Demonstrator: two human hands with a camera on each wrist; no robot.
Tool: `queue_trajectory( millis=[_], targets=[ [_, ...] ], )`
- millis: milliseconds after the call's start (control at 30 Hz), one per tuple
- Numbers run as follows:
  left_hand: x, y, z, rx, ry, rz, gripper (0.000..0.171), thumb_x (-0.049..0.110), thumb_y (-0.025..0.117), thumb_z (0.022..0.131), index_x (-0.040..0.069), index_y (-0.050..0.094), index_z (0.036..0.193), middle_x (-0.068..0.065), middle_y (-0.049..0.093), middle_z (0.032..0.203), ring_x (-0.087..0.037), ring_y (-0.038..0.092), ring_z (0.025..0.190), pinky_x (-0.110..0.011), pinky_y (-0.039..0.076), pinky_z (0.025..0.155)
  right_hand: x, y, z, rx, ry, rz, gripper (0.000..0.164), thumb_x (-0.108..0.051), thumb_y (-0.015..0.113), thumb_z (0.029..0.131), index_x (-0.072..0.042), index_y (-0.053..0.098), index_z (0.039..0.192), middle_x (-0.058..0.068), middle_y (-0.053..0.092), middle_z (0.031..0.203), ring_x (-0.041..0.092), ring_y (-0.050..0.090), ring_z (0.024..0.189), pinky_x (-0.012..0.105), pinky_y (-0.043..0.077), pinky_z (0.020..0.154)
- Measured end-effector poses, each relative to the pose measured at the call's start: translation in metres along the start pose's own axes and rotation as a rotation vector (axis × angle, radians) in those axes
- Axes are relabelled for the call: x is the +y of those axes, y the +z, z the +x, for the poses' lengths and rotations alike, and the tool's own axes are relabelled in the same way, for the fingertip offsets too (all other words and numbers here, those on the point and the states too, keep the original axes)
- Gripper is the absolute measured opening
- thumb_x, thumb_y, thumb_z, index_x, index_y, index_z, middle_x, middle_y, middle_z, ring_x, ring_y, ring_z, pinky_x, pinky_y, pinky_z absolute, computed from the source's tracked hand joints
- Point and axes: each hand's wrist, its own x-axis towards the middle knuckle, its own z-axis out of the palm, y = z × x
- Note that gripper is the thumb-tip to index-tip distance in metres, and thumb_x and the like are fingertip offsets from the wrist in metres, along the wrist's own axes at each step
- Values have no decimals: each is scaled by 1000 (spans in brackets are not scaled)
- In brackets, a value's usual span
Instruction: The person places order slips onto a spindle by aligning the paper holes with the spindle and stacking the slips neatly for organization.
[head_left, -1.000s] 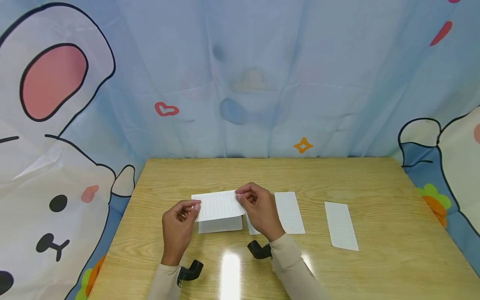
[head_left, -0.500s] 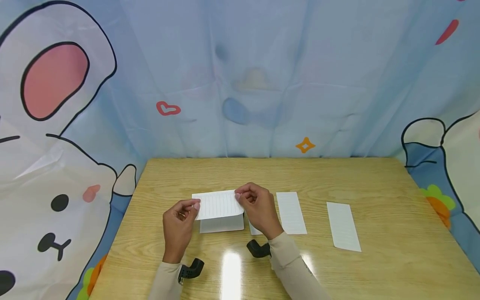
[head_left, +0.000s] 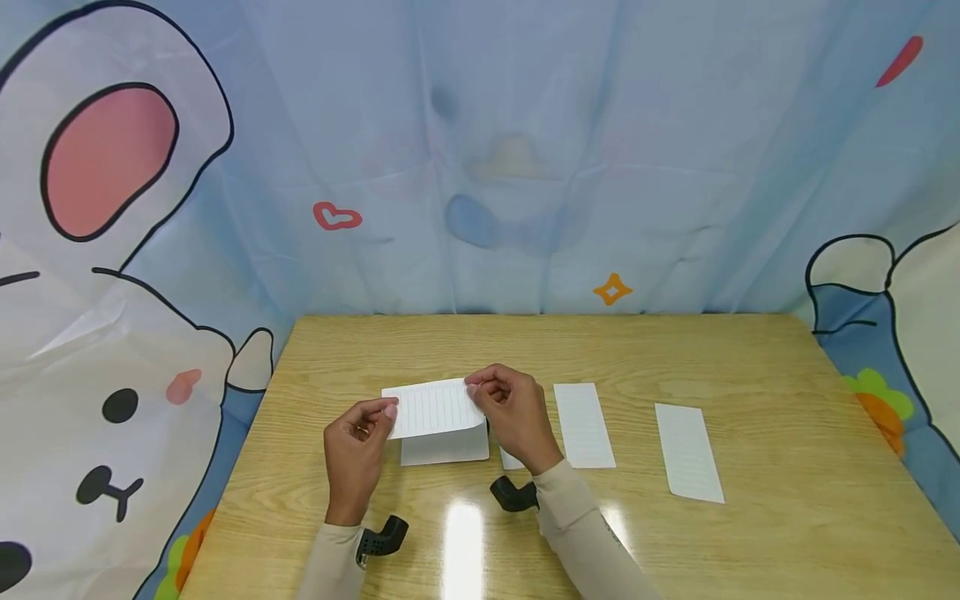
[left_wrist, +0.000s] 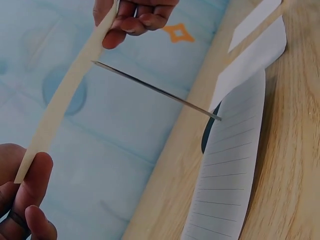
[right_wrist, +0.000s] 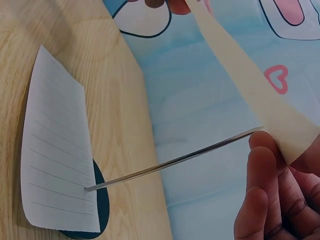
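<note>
My left hand (head_left: 356, 462) and right hand (head_left: 521, 418) pinch opposite ends of a lined white paper sheet (head_left: 435, 408), holding it taut above the table. Below it, a thin pointed metal bill spike (left_wrist: 157, 91) rises from a dark base (right_wrist: 103, 200). Another lined sheet (left_wrist: 225, 165) is pierced by the spike and lies low over the base, its edges slightly raised. In both wrist views the spike's tip comes right up by the held sheet, close to the right fingertips (right_wrist: 262, 142). From the head view, the held sheet hides the spike.
On the wooden table (head_left: 360, 350), to the right of the spike, lie more lined sheets: one partly behind the right wrist (head_left: 511, 460), one beside it (head_left: 585, 427), one farther right (head_left: 690, 454). A patterned blue curtain (head_left: 525, 250) hangs behind the table's far edge.
Both hands and the held sheet have shifted slightly left over the lower sheet. The sheets on the table stay where they lay.
</note>
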Motion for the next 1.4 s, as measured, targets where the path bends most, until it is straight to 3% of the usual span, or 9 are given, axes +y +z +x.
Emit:
queue_trajectory(
  millis=[533,800,1200,1400],
  targets=[
    [-8,7,-1,25,7,-45,6,9,79,97,8,84,98,-12,72,82,-8,53,68,-17,39,60,4,-3,0,-13,3,13,12,-11,72,101,-14,83,106,8,73,83,14,59,70,23,50,67],
    [-13,12,-3,16,0,-21,6,10,78,97,10,84,99,-11,71,81,-9,53,69,-19,40,62,7,-4,-3,-7,20,20,12,-11,73,101,-15,83,106,7,76,89,16,64,74,23,52,69],
    [-17,12,-4,25,-3,19,7,10,78,97,12,84,97,-10,72,81,-9,52,69,-20,39,62,11,-2,-4,-13,20,23,11,-12,73,102,-16,82,106,8,74,86,16,60,72,23,50,68],
    [-18,14,-6,43,-9,50,6,8,79,96,9,84,98,-13,73,82,-9,50,68,-21,37,63,15,-1,-5,-6,25,-29,12,-11,72,101,-18,82,105,3,73,85,15,61,72,23,51,68]
  ],
)
